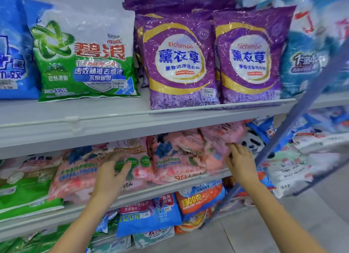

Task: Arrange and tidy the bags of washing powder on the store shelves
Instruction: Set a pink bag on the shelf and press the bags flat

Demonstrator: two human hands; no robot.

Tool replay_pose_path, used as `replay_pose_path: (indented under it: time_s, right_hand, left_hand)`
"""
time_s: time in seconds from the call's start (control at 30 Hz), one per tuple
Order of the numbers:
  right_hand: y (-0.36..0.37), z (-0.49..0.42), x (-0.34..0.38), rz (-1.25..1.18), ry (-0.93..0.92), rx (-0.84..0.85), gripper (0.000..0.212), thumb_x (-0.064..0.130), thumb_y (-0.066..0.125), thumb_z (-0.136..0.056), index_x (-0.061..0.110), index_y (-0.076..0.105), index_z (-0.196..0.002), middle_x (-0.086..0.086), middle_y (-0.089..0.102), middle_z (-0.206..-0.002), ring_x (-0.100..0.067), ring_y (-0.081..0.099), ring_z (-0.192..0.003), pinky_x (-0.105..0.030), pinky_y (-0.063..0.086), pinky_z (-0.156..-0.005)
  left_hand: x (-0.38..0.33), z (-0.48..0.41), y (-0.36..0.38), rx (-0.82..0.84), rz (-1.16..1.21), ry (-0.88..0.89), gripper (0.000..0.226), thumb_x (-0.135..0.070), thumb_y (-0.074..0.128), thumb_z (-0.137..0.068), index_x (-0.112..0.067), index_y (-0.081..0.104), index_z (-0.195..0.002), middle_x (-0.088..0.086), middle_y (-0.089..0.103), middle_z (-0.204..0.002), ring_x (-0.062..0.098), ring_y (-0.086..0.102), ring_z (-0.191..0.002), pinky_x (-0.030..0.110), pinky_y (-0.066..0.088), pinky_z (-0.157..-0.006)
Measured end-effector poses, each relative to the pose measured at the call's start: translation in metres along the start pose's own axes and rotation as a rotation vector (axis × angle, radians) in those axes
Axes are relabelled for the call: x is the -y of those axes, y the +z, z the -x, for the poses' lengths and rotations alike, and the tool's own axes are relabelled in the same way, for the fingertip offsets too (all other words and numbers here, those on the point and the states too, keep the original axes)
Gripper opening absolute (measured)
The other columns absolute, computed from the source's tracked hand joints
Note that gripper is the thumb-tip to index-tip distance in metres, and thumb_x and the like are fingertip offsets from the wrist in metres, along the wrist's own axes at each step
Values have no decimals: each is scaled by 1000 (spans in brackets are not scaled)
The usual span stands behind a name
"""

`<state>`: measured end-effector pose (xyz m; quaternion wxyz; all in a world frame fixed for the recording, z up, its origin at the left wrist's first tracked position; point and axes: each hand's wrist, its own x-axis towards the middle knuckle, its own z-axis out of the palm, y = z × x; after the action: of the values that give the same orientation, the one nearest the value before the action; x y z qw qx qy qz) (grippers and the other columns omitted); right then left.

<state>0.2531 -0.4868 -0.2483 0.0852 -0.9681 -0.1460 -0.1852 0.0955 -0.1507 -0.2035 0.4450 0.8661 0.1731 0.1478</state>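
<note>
Several pink bags of washing powder lie on the middle shelf (170,190). My left hand (111,175) rests flat, fingers spread, on a pink bag (75,179) lying at the shelf's front. My right hand (239,160) touches the edge of a tilted pink bag (213,150) further right, fingers bent against it; whether it grips the bag is unclear. On the top shelf (113,118) stand a green and white bag (85,58) and two purple lavender bags (179,64) (249,60), upright in front of more purple ones.
Blue bags stand at the far left (13,50) and right (306,54) of the top shelf. A green bag (22,188) lies left of the pink ones. A panda-printed bag (258,137) sits right of them. Blue and orange bags (170,211) fill the lower shelf.
</note>
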Motion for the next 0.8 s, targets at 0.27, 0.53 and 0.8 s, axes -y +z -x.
replay_pose_path:
  time_s: [0.27, 0.53, 0.8]
  right_hand:
    - [21, -31, -40, -1026, 705, 277, 49, 41, 52, -92, -7, 55, -85, -29, 53, -78, -26, 51, -67, -47, 47, -69]
    - [53, -60, -36, -1732, 1079, 512, 42, 39, 56, -92, 6, 58, -118, -15, 67, -105, -29, 64, -94, -44, 51, -87]
    - [46, -54, -60, -2257, 1031, 603, 73, 69, 32, -86, 12, 53, -127, -14, 60, -124, -32, 52, -118, -47, 37, -105]
  left_hand:
    - [-45, -11, 80, -68, 16, 18, 25, -3, 62, -86, -22, 62, -102, -5, 64, -92, 16, 59, -85, 6, 39, -69]
    - [-112, -23, 199, 155, -143, 170, 48, -20, 68, -83, -18, 55, -130, -3, 58, -127, 14, 55, -113, 19, 40, -93]
    - [-142, -32, 256, 186, -669, 260, 99, -41, 82, -59, -7, 39, -141, 19, 39, -143, 40, 33, -135, 49, 39, -105]
